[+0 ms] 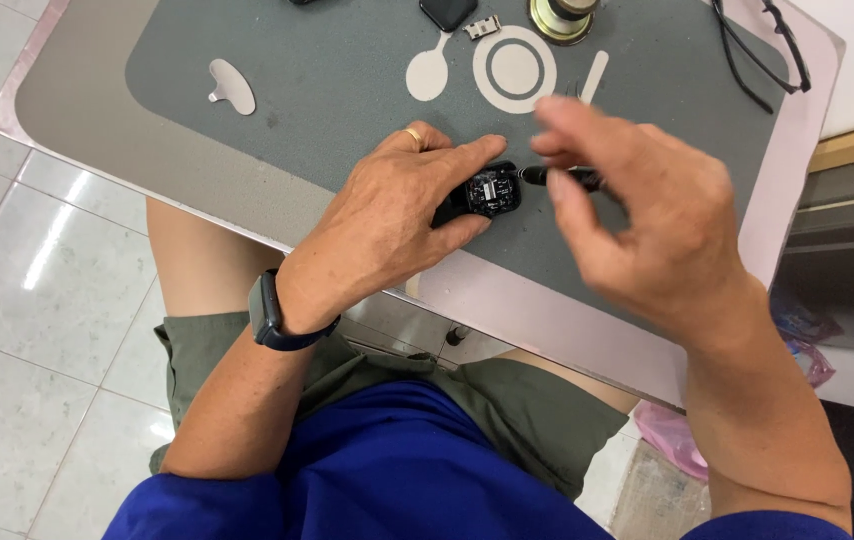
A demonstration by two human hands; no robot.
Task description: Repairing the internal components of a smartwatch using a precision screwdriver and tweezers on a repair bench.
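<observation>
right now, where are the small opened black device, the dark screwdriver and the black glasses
small opened black device [492,190], head view, on its exposed inner parts.
dark slim screwdriver [569,176], head view, on its shaft, between the right hand's fingers.
black-framed glasses [759,52], head view, on the folded frame at the tray's far right.

Matt grey mat [327,90]; glossy floor tiles [17,300]; metal ring [414,136].

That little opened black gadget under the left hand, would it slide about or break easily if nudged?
The small black device looks light, so it would probably skid on the smooth grey mat; the left hand pins it. Its exposed insides suggest it is fragile. Flat and boxy, it seems unlikely to roll.
</observation>
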